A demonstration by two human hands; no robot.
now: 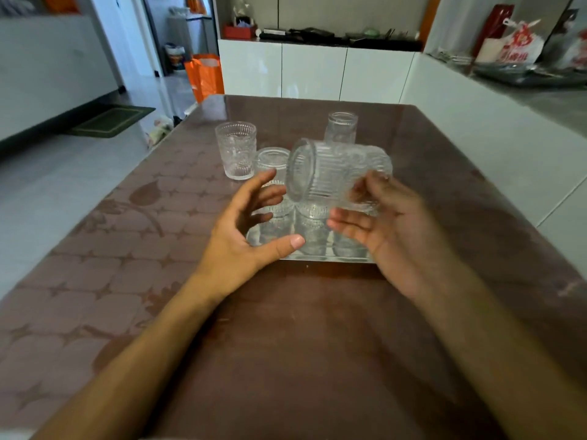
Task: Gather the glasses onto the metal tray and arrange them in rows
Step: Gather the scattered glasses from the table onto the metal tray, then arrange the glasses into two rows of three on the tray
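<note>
My right hand (387, 230) holds a ribbed clear glass (330, 173) on its side above the metal tray (317, 257), its mouth turned left. My left hand (251, 230) hovers open just left of it, fingers spread, touching nothing. The shiny tray lies mid-table, mostly hidden by my hands; reflections of glasses show in it. An embossed glass (235, 150) stands upright on the table at the back left. A second glass (271, 161) stands behind my left fingers, at the tray's far edge. A third glass (342, 127) stands farther back right.
The brown table (286, 344) has a patterned cover and open room in front of the tray. White cabinets (317, 71) stand behind, a counter with bags (514, 46) at the right, an orange bag (205, 74) on the floor.
</note>
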